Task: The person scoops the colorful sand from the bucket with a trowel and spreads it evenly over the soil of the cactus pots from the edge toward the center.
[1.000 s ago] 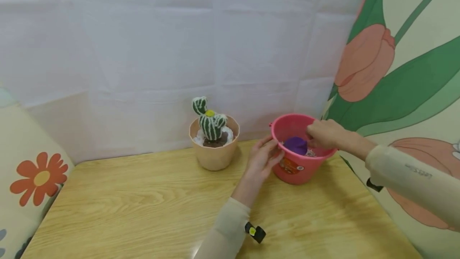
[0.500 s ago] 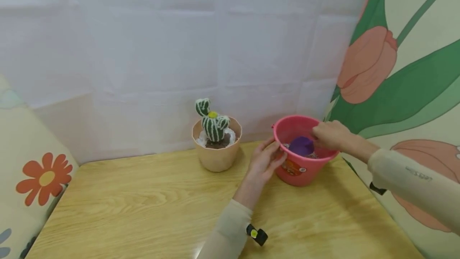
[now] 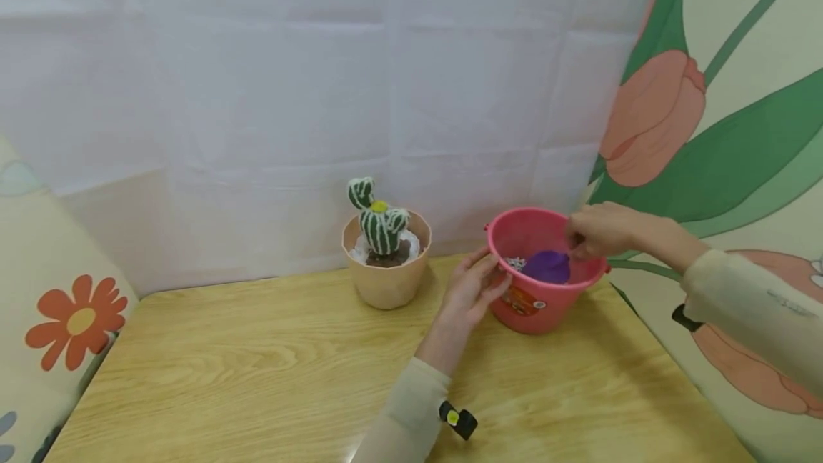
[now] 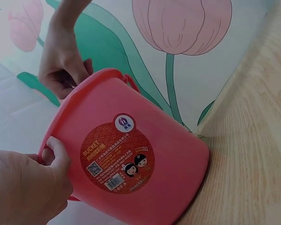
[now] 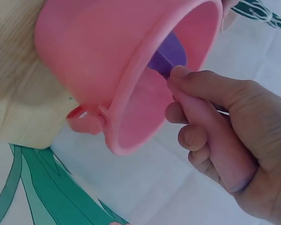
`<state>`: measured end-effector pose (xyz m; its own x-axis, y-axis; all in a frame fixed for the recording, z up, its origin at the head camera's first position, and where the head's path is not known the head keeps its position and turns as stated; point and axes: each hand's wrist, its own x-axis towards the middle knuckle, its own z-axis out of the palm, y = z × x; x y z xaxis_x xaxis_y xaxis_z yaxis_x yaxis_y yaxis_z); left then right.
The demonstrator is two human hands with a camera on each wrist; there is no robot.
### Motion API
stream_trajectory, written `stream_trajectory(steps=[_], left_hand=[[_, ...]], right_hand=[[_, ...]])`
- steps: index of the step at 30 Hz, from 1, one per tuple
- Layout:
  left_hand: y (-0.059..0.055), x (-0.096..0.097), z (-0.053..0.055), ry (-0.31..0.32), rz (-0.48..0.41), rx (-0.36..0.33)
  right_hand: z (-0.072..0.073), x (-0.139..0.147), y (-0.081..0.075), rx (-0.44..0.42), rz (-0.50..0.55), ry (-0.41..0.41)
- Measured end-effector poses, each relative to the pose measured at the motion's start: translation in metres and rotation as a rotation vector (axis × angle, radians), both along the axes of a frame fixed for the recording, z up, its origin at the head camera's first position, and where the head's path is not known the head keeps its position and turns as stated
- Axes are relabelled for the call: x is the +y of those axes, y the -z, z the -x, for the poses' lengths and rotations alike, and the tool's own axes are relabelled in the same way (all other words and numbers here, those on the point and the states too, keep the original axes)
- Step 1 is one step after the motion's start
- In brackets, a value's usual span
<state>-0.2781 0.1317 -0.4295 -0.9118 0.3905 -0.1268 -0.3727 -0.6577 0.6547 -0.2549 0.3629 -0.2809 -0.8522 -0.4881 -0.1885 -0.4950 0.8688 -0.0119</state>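
Note:
A pink bucket (image 3: 558, 306) with a red round label stands on the table at the right. My left hand (image 3: 464, 293) grips its near-left rim, the thumb outside the wall in the left wrist view. Over the opposite side of the rim, my right hand (image 3: 603, 229) holds a small trowel (image 5: 215, 140) by its pink handle, fingers wrapped round it. The trowel's purple blade (image 3: 546, 266) sits tilted inside the bucket. Pale, speckled loose bits (image 3: 516, 263) show beside the blade; the blade hides the others.
Left of the bucket, near the back edge, is a peach pot (image 3: 384, 288) holding a green-and-white knitted cactus (image 3: 381, 231), with dark soil and white stuffing around its base. A white cloth (image 3: 270, 91) hangs behind the wooden table (image 3: 257, 363). A flower-printed wall borders the right side.
The trowel blade has shifted right inside the bucket, and my right hand has drawn slightly right and up with it. My left hand keeps its grip on the rim.

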Motion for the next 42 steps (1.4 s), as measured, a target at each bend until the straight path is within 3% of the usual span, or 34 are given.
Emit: stream_trajectory(steps=[6,14,18,24,28,35,42], left_hand=[[0.001,0.001,0.002,-0.003,0.003,-0.012],[0.0,0.002,0.002,-0.01,0.0,-0.001],[0.0,0.002,0.003,-0.006,0.004,0.017],[0.0,0.003,0.002,-0.012,0.008,0.035],[0.001,0.003,0.001,-0.027,0.006,0.037],[0.0,0.001,0.002,-0.038,0.007,0.041],[0.002,0.004,0.002,-0.028,0.004,0.042]], right_hand=[[0.012,-0.013,0.024,0.059,0.015,-0.038],[0.025,-0.02,0.044,0.181,0.022,0.0],[0.027,-0.016,0.045,0.233,0.001,0.038],[0.019,-0.002,0.03,0.281,-0.088,0.168],[0.016,0.006,0.026,0.306,-0.155,0.177],[0.021,0.005,0.047,0.402,-0.15,0.156],[0.024,0.0,0.059,0.415,-0.1,0.146]])
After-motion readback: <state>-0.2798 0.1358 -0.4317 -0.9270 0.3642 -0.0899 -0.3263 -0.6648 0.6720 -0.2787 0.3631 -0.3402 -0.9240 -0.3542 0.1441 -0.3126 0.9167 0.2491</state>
